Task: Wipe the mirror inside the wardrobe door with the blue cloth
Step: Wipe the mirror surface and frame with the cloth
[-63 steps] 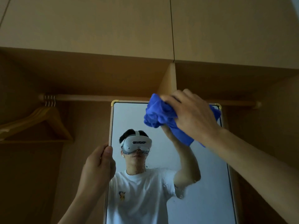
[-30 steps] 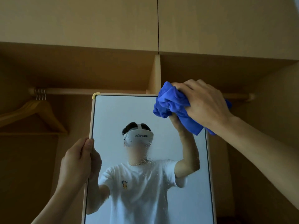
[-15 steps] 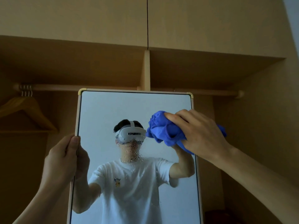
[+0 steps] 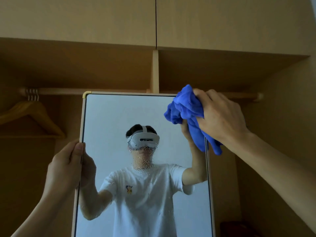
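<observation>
A tall mirror in a pale frame stands in front of the open wardrobe. Water droplets speckle its glass around the middle. My right hand grips a bunched blue cloth and holds it against the mirror's top right corner. A tail of the cloth hangs down over the right frame edge. My left hand holds the mirror's left edge at mid height, thumb on the front of the frame. The glass reflects a person in a white T-shirt and headset.
Behind the mirror a wooden rail runs across the wardrobe, with wooden hangers at the far left. A vertical divider splits the compartment. Closed upper cabinet doors sit above. A dark object lies low right.
My right hand and the cloth went down the mirror's right side, then back up to the top right corner. My left hand kept its hold on the left edge.
</observation>
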A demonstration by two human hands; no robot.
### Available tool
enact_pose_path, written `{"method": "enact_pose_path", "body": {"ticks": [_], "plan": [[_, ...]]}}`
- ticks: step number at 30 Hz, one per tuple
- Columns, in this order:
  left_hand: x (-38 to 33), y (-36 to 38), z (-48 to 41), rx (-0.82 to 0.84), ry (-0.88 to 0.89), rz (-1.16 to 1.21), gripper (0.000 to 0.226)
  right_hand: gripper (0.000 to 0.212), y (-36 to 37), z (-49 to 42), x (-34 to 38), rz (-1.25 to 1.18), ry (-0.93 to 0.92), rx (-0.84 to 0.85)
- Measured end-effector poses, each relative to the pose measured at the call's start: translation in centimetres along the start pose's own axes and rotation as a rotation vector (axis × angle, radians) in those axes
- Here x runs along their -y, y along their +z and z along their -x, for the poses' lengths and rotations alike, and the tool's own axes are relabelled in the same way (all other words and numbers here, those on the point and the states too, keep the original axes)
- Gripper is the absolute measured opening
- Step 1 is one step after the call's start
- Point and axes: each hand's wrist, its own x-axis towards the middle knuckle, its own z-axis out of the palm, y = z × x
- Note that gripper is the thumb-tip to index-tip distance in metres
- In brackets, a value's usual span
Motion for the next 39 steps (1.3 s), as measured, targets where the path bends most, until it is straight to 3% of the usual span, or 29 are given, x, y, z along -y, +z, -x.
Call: {"method": "enact_pose_path", "body": {"ticks": [4,10,15,24,39], "plan": [[-0.4,0.2,0.3,-0.006,0.000,-0.020,0.031,0.052,0.8,2.5,0.9,-0.093,0.052,0.049],[-0.8,-0.3,0.5,0.021,-0.003,0.010,0.031,0.025,1.2,2.1,0.1,-0.274,0.335,0.008],[-0.3,-0.6,0.3,0.035,-0.018,0.035,0.029,0.028,1.2,0.8,0.6,-0.268,0.496,-0.043],[0.3,-0.7,0.6,0.088,-0.057,0.120,0.028,0.038,2.0,0.1,3.5,-0.036,0.514,-0.076],[0.1,-1.1,0.4,0.151,-0.026,0.207,0.023,0.038,0.9,-3.1,11.6,-0.185,0.518,-0.030]]}}
